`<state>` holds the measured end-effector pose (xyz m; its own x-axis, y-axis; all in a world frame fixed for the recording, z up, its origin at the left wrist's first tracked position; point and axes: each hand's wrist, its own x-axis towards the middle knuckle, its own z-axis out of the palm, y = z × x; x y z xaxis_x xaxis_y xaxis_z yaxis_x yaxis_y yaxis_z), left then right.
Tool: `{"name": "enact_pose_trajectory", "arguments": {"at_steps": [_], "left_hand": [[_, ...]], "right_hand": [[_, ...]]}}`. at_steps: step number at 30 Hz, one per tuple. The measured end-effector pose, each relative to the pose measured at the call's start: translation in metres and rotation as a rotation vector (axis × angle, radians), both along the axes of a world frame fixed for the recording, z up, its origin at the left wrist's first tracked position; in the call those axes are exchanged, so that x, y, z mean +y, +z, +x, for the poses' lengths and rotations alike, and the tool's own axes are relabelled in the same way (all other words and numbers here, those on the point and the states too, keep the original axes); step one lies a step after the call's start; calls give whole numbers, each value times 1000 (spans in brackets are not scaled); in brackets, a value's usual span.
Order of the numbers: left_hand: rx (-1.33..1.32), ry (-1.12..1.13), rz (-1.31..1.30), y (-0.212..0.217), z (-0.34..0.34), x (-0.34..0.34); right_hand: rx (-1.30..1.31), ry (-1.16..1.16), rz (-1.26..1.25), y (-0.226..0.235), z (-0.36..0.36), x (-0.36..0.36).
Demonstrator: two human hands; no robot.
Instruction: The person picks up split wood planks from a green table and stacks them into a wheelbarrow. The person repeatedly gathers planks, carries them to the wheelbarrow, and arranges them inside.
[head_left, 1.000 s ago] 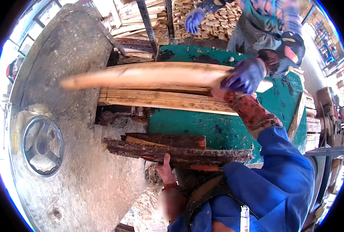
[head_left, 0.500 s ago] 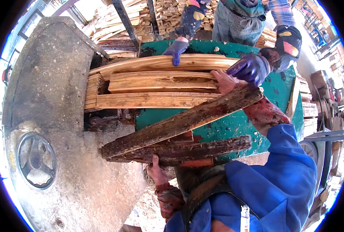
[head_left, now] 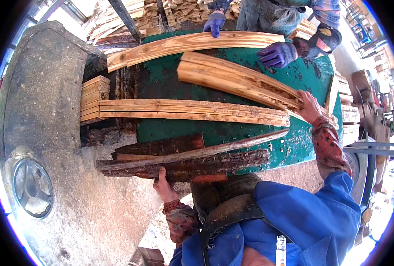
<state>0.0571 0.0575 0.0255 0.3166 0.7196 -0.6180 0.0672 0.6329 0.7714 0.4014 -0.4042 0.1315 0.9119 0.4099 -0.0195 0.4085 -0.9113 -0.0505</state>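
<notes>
Slabs being sorted: left hand (head_left: 163,186) grips the dark bark slabs (head_left: 183,162) at the table (head_left: 303,146) edge, right hand (head_left: 310,106) holds the pale split slab (head_left: 237,82); next, probably lifting it clear.

Bare hands, no gloves, blue work jacket w/ red patterned inner cuffs, dark apron straps at chest

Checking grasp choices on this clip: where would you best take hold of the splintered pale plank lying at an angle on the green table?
Grip the splintered pale plank at its near right end, from the right, where the right hand already meets it; that end overhangs towards the person.
</notes>
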Motion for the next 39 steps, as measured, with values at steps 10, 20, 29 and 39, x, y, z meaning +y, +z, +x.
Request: {"name": "enact_pose_trajectory", "arguments": {"at_steps": [10, 20, 29, 39], "left_hand": [[-74, -81, 46, -46, -26, 14], [10, -218, -17, -29, -19, 18], [28, -275, 25, -45, -22, 25], [-1, -310, -75, -75, -25, 59]], "right_hand": [[-28, -346, 100, -5, -140, -63], [110, -781, 176, -12, -295, -111], [382, -1112, 975, -69, -412, -91], [381, -1144, 1275, -95, -424, -103]]}}
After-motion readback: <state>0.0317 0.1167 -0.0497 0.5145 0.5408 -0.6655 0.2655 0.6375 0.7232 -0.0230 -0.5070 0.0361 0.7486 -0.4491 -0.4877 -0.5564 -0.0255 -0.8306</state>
